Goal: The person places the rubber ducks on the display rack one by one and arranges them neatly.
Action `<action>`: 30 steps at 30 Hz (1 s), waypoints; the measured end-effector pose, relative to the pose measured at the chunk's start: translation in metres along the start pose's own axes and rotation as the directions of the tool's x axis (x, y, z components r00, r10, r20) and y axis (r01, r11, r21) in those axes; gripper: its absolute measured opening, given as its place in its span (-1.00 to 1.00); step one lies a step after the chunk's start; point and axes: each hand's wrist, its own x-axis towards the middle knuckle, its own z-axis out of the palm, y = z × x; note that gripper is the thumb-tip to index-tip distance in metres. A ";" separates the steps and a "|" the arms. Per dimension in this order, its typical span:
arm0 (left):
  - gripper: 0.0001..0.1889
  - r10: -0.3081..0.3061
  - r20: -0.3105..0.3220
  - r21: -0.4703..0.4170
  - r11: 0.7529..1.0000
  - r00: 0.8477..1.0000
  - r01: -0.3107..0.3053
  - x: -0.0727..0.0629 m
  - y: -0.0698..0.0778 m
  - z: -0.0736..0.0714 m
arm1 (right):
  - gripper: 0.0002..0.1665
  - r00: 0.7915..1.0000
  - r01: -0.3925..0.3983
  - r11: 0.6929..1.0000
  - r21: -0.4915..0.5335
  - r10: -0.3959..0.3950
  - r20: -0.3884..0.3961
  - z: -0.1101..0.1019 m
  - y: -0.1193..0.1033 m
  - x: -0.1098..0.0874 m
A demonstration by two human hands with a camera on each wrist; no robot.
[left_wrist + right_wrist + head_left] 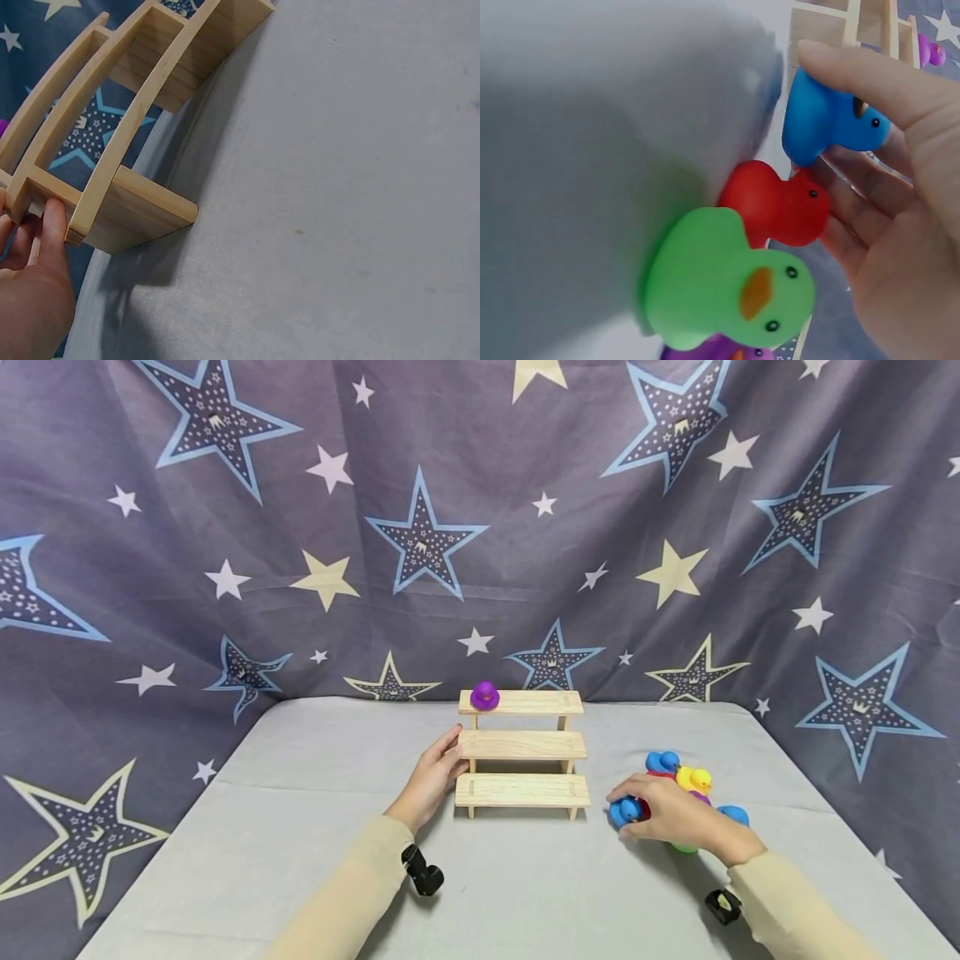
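A three-tier wooden stand (522,745) is on the cloth-covered table, with a purple rubber duck (484,696) at the left of its top tier. My left hand (429,783) holds the stand's left end near the middle tier, fingertips against the wood. Right of the stand, my right hand (667,810) grips a blue rubber duck (810,116) between thumb and fingers. Close beside it in the right wrist view are a red duck (769,202) and a green duck (694,277). Another purple duck (705,350) shows partly at the bottom edge.
Behind the right hand sit a yellow duck (696,779) and a second blue duck (662,762); a third blue duck (734,815) lies to the right. A grey cloth (300,860) covers the table. A star-patterned curtain (480,610) hangs behind it.
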 end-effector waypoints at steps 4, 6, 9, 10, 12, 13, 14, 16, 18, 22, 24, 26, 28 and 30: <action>-0.44 0.007 0.000 0.001 1.000 1.000 -0.007 -0.001 0.001 0.001 | -0.50 0.999 -0.036 0.999 -0.003 0.036 0.019 -0.006 -0.003 0.003; -0.44 0.008 -0.001 0.002 1.000 1.000 -0.008 -0.001 0.001 0.001 | -0.51 0.998 -0.056 0.998 -0.007 0.056 0.031 -0.011 -0.006 0.005; -0.44 0.008 -0.002 0.002 1.000 1.000 -0.008 -0.001 0.001 0.001 | -0.52 0.997 -0.059 0.998 -0.019 0.060 0.038 -0.017 -0.009 0.008; -0.44 0.008 -0.002 0.000 1.000 1.000 -0.008 -0.001 0.001 0.001 | -0.52 0.998 -0.057 0.998 -0.023 0.058 0.037 -0.018 -0.010 0.009; -0.44 0.008 0.001 -0.002 1.000 1.000 -0.008 0.000 0.001 0.001 | -0.51 0.998 -0.059 0.998 -0.033 0.060 0.034 -0.021 -0.011 0.011; -0.44 0.008 0.002 -0.005 1.000 1.000 -0.008 0.000 0.001 0.001 | -0.51 0.998 -0.052 0.998 -0.038 0.053 0.030 -0.022 -0.011 0.012; -0.44 0.008 0.003 -0.007 1.000 1.000 -0.008 0.000 0.001 0.001 | -0.51 0.998 -0.048 0.998 -0.044 0.049 0.026 -0.023 -0.011 0.013; -0.44 0.006 0.002 -0.007 1.000 1.000 -0.006 0.000 0.001 0.000 | -0.52 0.999 -0.033 0.998 -0.055 0.034 0.014 -0.025 -0.012 0.015; -0.44 0.004 0.001 -0.002 1.000 1.000 -0.004 0.000 0.001 0.000 | -0.53 1.000 -0.016 0.998 -0.067 0.017 0.003 -0.027 -0.013 0.018; -0.44 0.002 -0.002 0.000 1.000 1.000 -0.002 0.001 0.001 0.000 | -0.53 1.000 -0.014 0.998 -0.056 0.014 -0.002 -0.031 -0.015 0.024; -0.44 0.001 -0.002 0.001 1.000 1.000 -0.001 0.001 0.001 0.000 | -0.53 1.000 -0.023 0.999 -0.042 0.023 -0.004 -0.033 -0.016 0.027; -0.44 -0.002 -0.003 -0.002 1.000 1.000 0.002 0.001 0.001 0.000 | -0.53 0.999 -0.036 0.999 -0.034 0.036 -0.006 -0.036 -0.017 0.030; -0.44 -0.002 -0.002 -0.004 1.000 1.000 0.002 0.001 0.002 0.000 | -0.53 0.999 -0.038 0.999 -0.032 0.038 -0.014 -0.038 -0.018 0.034; -0.44 -0.003 -0.001 -0.008 1.000 1.000 0.003 0.000 0.001 0.000 | -0.52 0.999 -0.034 0.999 -0.027 0.033 -0.022 -0.039 -0.019 0.038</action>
